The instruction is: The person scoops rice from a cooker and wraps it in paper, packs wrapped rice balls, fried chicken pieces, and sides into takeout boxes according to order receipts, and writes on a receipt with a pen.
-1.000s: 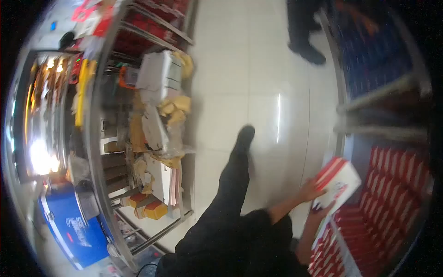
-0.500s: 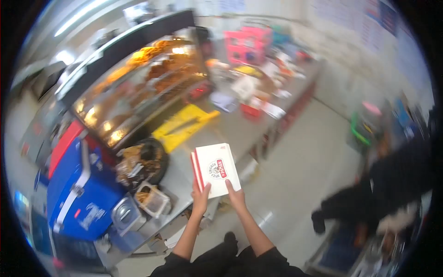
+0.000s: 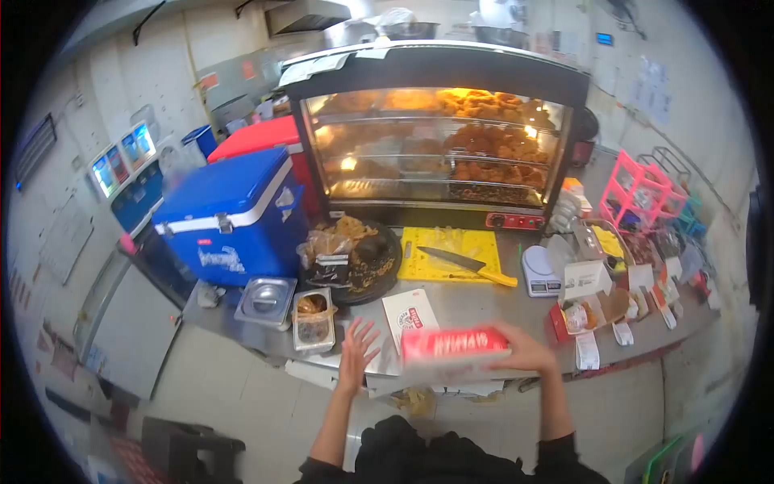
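Observation:
My right hand (image 3: 524, 351) grips a red and white food box (image 3: 455, 342) by its right end, above the counter's front edge. The box is blurred by motion, with white lettering on its red side. My left hand (image 3: 357, 352) is open with fingers spread, to the left of the box and holding nothing. Behind and between the hands, a white printed carton (image 3: 407, 310) rests on the steel counter (image 3: 476, 302). A yellow cutting board (image 3: 419, 258) with a large yellow-handled knife (image 3: 463, 262) lies farther back.
A lit display cabinet (image 3: 439, 211) of fried food stands behind. At left are a blue cooler (image 3: 234, 218), a stone mortar (image 3: 375, 266), a steel container (image 3: 268, 300) and a clear tub (image 3: 313, 329). On the right are a kitchen scale (image 3: 542, 273), an open food box (image 3: 582, 306) and a pink rack (image 3: 637, 189).
My view has swung left to face the counter and cabinet. The boxes held in both hands have parted: a white carton lies on the counter, a box is in my right hand; my left has let go.

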Motion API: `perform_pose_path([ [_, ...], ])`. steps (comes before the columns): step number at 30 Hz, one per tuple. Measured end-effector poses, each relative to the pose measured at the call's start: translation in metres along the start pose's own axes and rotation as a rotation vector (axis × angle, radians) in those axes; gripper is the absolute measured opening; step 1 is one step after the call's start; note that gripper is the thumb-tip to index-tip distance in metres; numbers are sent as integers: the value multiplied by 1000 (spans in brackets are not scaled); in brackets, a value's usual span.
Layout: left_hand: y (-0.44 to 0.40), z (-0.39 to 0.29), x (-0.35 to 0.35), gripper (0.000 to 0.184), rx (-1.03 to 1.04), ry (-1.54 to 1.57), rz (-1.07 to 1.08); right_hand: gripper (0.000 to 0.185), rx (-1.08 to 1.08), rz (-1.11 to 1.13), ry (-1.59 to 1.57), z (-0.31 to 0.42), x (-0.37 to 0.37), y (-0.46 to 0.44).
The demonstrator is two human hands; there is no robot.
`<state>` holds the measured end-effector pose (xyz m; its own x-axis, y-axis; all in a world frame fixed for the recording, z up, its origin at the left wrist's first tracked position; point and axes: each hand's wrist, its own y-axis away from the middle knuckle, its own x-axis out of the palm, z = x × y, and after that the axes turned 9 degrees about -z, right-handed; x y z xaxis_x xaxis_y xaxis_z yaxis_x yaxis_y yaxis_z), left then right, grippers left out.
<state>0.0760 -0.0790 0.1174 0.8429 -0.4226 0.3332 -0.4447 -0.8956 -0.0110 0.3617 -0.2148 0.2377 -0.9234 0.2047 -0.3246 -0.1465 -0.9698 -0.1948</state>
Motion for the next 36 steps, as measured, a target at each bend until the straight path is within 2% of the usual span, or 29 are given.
perform_pose_path([
  [1,0,-8,1,92,-39,-74,159,57,-120,339,156,7,-10,-10],
  [2,-1,1,8,97,-145,-178,406,59,-244,671,309,9,-16,-14],
  [3,-4,12,20,105,-253,-279,657,59,-246,689,303,11,-10,-16],
  [4,13,-6,49,121,-367,-340,756,62,-384,825,277,16,5,-21],
  [5,16,16,50,122,-332,-275,847,66,-527,954,250,22,14,-28],
  [6,26,45,44,123,-291,-214,939,66,-540,962,253,26,15,-27],
  [7,45,41,34,120,-284,-78,684,70,-645,694,422,29,18,-30],
  [8,48,39,33,110,-239,-66,470,74,-716,409,570,26,27,-21],
  [9,48,36,34,101,-199,-51,258,74,-717,405,566,14,44,-14],
  [10,45,21,48,97,-87,17,62,78,-428,291,266,-1,66,-5],
  [11,38,25,37,97,-88,10,65,82,-138,172,-33,-14,88,0],
  [13,16,51,9,97,-86,39,58,85,-99,96,-72,-37,104,-10],
  [15,-22,76,-39,75,-162,599,370,82,493,142,-344,-72,81,-30],
  [17,-50,84,-50,69,-147,492,261,73,846,163,-1193,-91,46,-45],
  [19,-79,100,-42,63,-7,-51,76,58,695,-229,-817,-91,55,-52],
  [21,-107,113,-24,57,288,-789,58,54,543,-302,-507,-114,10,-62],
  [23,-119,104,-10,52,497,-1225,201,46,486,-282,-111,-104,-58,-66],
  [24,-113,72,5,50,410,-1286,355,43,554,-246,79,-109,-88,-67],
  [25,-110,73,3,50,407,-1286,357,40,617,-206,267,-115,-109,-69],
  [26,-103,81,2,52,474,-1369,313,40,618,-205,270,-128,-120,-74],
  [27,-99,89,0,54,545,-1449,264,39,516,-67,557,-145,-125,-83],
  [28,-102,94,-7,55,512,-1338,245,39,402,71,839,-153,-124,-95],
  [29,-101,99,-13,55,518,-1330,242,39,400,68,849,-161,-123,-103],
  [31,-94,93,-22,54,424,-1371,51,49,411,76,892,-159,-97,-122],
  [32,-91,90,-24,56,372,-1355,39,62,298,-70,1159,-130,-65,-125],
  [33,-92,97,-28,56,379,-1357,30,69,148,-231,1282,-110,-26,-137],
  [34,-91,107,-31,60,307,-1132,-80,75,-2,-396,1390,-102,2,-144],
  [35,-89,115,-35,64,232,-906,-180,79,-158,-349,982,-165,19,-146],
  [36,-90,117,-37,71,257,-887,-180,90,48,-95,959,-144,66,-149],
])
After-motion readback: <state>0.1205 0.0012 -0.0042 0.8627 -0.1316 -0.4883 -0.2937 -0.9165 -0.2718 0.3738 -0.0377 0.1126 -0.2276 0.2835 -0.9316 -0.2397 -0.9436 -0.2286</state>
